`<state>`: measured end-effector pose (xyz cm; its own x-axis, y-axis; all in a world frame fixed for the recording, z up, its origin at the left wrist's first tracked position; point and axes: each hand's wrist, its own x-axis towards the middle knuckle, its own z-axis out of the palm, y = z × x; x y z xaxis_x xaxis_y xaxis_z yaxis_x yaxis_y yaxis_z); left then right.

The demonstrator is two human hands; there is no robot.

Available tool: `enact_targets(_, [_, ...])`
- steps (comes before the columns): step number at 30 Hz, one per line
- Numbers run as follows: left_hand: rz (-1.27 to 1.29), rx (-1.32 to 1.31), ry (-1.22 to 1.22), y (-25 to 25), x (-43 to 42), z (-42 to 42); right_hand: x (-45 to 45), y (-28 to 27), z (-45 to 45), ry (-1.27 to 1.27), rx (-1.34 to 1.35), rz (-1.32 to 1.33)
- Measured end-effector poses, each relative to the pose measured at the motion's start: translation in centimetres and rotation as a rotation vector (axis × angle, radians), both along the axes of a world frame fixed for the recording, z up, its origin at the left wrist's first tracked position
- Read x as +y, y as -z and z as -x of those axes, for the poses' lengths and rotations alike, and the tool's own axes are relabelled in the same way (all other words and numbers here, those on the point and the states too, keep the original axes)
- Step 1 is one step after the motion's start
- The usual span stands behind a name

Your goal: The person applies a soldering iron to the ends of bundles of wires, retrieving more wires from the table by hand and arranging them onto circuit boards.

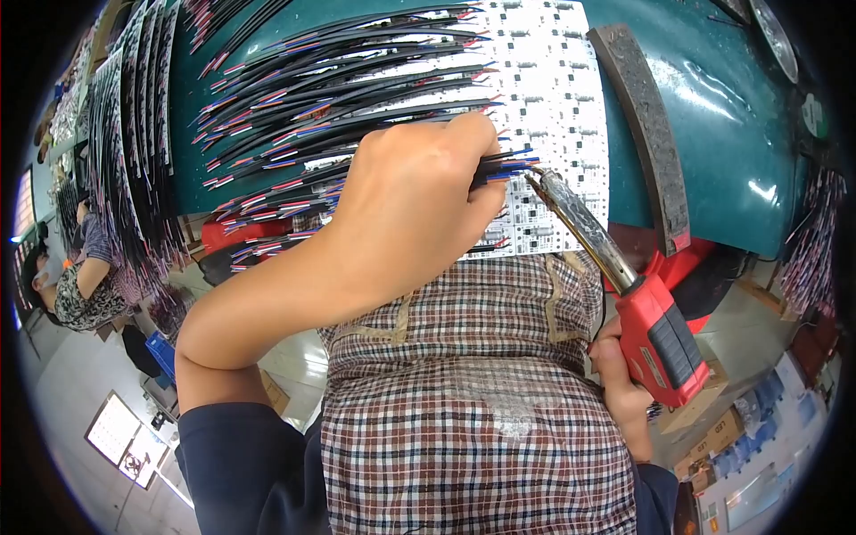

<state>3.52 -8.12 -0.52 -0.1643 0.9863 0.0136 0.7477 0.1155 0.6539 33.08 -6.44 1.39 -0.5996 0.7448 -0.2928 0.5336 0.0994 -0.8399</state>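
Observation:
My left hand (419, 183) is closed around a bundle of black cables (486, 171). Blue, red and white wire ends stick out of it over the white circuit board panel (557, 98). My right hand (615, 374) grips a red soldering iron (658, 334), whose metal tube points up and left. Its dark tip meets or nearly meets the wire ends beside my left fingers; exact contact is too small to tell. Rows of black cables (357, 89) lie across the panel, their tips at its small parts and their coloured ends hanging to the left.
A dark grey bar (646, 125) lies right of the panel on the green table (731, 178). More cable-laden panels (134, 116) stand at the left, and a wire bundle (811, 241) hangs at the far right. Another person (85, 276) is at the left edge. Cardboard boxes (713, 437) stand below right.

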Motion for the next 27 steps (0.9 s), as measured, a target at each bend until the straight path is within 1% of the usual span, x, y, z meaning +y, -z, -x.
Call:
enact_targets(3, [0.006, 0.014, -0.002, 0.02, 0.02, -0.04, 0.1, 0.35, 0.22, -0.007, 0.055, -0.054])
enact_targets(6, [-0.021, 0.04, 0.007, 0.11, 0.04, -0.06, -0.04, 0.3, 0.33, 0.007, 0.038, -0.009])
enact_targets(8, [-0.011, 0.062, 0.023, 0.0, 0.07, -0.07, -0.29, 0.17, 0.59, 0.094, 0.025, 0.057])
enact_targets(9, [-0.011, 0.063, 0.023, -0.05, 0.09, -0.09, -0.18, 0.23, 0.45, 0.094, 0.025, 0.057])
enact_targets(11, [-0.003, 0.065, 0.026, -0.13, 0.15, -0.13, 0.14, 0.4, 0.0, -0.005, 0.03, 0.022])
enact_targets(12, [-0.003, 0.064, 0.026, -0.12, 0.2, -0.07, 0.12, 0.43, 0.0, -0.006, 0.03, 0.022])
enact_targets(15, [-0.019, 0.094, 0.053, -0.11, 0.25, 0.03, -0.28, 0.18, 0.02, 0.04, 0.083, 0.012])
enact_targets(17, [-0.015, 0.121, 0.049, -0.16, 0.33, 0.04, -0.74, -0.43, 0.45, 0.176, 0.021, 0.122])
enact_targets(18, [-0.016, 0.12, 0.049, -0.15, 0.42, 0.08, -0.78, -0.36, 0.31, 0.177, 0.021, 0.121])
enact_targets(20, [0.005, 0.033, 0.012, -0.15, 0.6, 0.21, -0.74, -0.1, -0.09, 0.113, 0.008, 0.077])
enact_targets(23, [0.019, 0.01, 0.023, -0.27, 0.7, 0.39, -0.16, 0.25, -0.07, 0.042, 0.068, 0.049])
enact_targets(27, [-0.01, 0.027, 0.037, -0.03, 0.67, 0.34, 0.13, -0.29, 0.61, 0.043, 0.034, 0.067])
